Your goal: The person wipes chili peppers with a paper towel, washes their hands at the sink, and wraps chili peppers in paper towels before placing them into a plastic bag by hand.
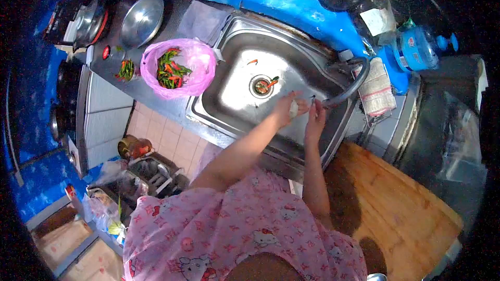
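Observation:
Both hands are over the right part of a steel sink (pixel 224 73). My left hand (pixel 286 109) has its fingers spread, with something small and pale at the palm that I cannot make out. Close beside it, my right hand (pixel 315 117) has its fingertips together on a small dark thing, too small to name, near the end of the grey curved tap (pixel 351 88). Red and green chilli pieces (pixel 264 87) lie in the drain, and one red piece (pixel 252 62) lies above it. A pink plastic bag (pixel 200 65) left of the sink holds red and green chillies (pixel 171 70).
Left of the bag are more chillies (pixel 125 69), a jar (pixel 113 54) and a metal bowl (pixel 142 21). A folded cloth (pixel 376 87) lies right of the tap, near a blue bottle (pixel 416 49). A wooden board (pixel 396 213) stands at the lower right.

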{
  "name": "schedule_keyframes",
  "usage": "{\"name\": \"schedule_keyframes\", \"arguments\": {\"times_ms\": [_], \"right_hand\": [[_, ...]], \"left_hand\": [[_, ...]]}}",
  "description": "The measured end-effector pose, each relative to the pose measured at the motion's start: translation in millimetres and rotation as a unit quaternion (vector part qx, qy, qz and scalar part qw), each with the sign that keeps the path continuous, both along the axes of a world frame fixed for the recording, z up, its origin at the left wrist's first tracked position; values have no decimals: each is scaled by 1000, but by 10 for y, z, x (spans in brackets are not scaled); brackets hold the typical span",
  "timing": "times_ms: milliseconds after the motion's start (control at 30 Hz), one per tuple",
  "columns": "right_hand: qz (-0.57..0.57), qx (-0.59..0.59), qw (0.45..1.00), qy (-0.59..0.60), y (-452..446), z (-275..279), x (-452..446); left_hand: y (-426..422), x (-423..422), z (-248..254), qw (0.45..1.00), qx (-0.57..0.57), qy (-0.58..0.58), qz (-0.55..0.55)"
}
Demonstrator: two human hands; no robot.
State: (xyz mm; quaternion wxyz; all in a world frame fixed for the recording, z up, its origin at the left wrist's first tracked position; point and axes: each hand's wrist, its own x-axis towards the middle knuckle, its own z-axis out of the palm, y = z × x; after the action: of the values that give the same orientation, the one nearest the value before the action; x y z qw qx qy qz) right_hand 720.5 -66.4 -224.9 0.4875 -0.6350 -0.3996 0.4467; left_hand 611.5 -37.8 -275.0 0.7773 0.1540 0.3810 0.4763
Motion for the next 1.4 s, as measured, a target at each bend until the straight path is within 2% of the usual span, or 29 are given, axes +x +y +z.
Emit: {"name": "schedule_keyframes", "arguments": {"times_ms": [33,100,133,167,200,300,400,433,467,500,533,567,633,733,833,933,1000,1100,1200,1267,1300,1333,1367,1400], "right_hand": [[3,42,999,-25,-14,83,-93],[66,146,972,-170,-63,124,-247],[98,196,946,-240,-86,148,-316],[96,173,958,-208,-95,191,-384],[96,150,969,-174,-104,250,-460],[95,116,987,-59,-115,299,-556],[25,77,993,82,-18,31,-473],[-9,60,989,132,50,-5,-434],[-4,27,994,102,90,-21,-375],[0,-7,997,71,114,45,-330],[3,-41,998,37,129,95,-336],[21,-25,999,10,142,98,-374],[47,7,998,-48,143,98,-423],[45,-72,986,-143,156,175,-601],[-81,-89,986,-111,87,32,-947],[-104,-104,981,-127,-11,-136,-1186],[-145,-102,970,-168,-93,-214,-1464],[-186,-123,946,-235,-176,-146,-1879],[-204,-105,948,-219,-217,-234,-2221],[-152,-132,977,-68,-178,-122,-2408],[-124,-143,982,8,-226,9,-2483],[-111,-90,976,162,-259,235,-2600],[-94,-26,946,309,-270,530,-2712],[-102,38,892,439,-324,782,-2780]], "left_hand": [[-24,31,-67,984,158,82,-25],[-110,47,-20,954,249,153,-62],[-210,-32,659,969,186,146,-76],[-197,-31,521,995,66,26,-73],[-185,-30,387,993,-67,-85,-45],[-131,-201,1007,962,-188,-198,-21],[-218,-380,1151,974,-140,-158,-89],[-282,-413,1164,989,-88,-3,-121],[-351,-455,1159,977,-33,154,-147],[-379,-531,1009,951,48,248,-180],[-406,-607,856,903,126,355,-206],[-430,-685,702,843,192,454,-216],[-477,-869,641,766,213,544,-269],[-529,-1184,559,622,246,663,-337],[-605,-1476,398,626,269,673,-288],[-516,-1789,389,610,280,660,-338],[-482,-2033,411,616,320,641,-327],[-434,-2430,763,630,344,611,-334],[-365,-2839,801,636,369,583,-346],[-320,-3104,811,645,380,559,-356],[-317,-3181,675,720,334,494,-356],[-340,-3286,740,753,326,467,-329],[-332,-3362,827,785,319,438,-301],[-345,-3389,795,775,348,446,-280]]}}
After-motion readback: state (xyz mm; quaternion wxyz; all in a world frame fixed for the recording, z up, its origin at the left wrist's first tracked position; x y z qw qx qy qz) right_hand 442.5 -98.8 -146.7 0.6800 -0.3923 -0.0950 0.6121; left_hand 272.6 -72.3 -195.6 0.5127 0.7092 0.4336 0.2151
